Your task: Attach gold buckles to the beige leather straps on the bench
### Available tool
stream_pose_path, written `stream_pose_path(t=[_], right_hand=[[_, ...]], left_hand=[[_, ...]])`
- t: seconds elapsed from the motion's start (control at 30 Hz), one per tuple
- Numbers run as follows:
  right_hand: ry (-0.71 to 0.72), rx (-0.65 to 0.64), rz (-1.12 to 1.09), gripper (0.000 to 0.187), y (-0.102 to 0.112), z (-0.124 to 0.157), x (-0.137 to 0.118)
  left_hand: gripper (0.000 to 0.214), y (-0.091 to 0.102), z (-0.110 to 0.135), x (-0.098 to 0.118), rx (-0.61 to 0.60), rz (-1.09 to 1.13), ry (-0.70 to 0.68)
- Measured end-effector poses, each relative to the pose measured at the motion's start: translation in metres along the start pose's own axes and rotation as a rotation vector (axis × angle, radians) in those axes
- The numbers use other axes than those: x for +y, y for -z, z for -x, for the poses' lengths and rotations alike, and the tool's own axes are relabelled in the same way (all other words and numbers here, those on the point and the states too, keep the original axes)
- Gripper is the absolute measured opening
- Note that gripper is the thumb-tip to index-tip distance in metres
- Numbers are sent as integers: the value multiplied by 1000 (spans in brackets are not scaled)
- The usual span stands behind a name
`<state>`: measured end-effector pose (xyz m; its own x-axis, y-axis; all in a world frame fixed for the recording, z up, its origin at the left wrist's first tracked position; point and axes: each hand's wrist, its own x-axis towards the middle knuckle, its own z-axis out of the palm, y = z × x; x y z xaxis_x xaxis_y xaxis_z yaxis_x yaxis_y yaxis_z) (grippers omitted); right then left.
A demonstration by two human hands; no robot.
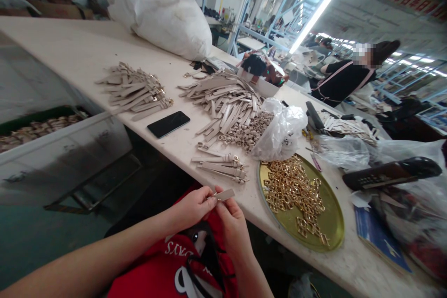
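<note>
Both my hands pinch one beige strap piece [224, 194] just off the table's near edge. My left hand [194, 206] grips its left end with closed fingers, and my right hand [231, 223] holds it from below. Several finished straps with gold buckles [223, 164] lie on the table just beyond my hands. A round gold tray [333, 228] of gold buckles [293, 186] sits to the right. A large heap of loose beige straps [225, 100] and a pile of small beige loops [246, 132] lie farther back.
A black phone [168, 124] lies on the white table [70, 51]. Another strap pile [134, 91] lies at the left, and a clear plastic bag [281, 130] by the loops. A white sack [160, 11] stands behind. A person in black [344, 81] works at the far right. A black tool [393, 173] rests to the right.
</note>
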<state>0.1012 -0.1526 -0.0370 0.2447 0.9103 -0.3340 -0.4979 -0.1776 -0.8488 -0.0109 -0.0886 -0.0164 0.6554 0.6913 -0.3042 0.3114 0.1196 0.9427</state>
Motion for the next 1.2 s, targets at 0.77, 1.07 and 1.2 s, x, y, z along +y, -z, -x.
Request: stream_pose_path(t=[0.77, 1.07, 1.2], right_hand=[[-42, -66, 49, 13, 10, -22, -21], [-67, -97, -12, 14, 12, -11, -24], [58, -120, 208, 10, 17, -6, -21]], left_hand=[[18, 2, -13, 9, 51, -67, -32], [18, -8, -5, 5, 76, 73, -19], [18, -11, 2, 0, 47, 96, -24]])
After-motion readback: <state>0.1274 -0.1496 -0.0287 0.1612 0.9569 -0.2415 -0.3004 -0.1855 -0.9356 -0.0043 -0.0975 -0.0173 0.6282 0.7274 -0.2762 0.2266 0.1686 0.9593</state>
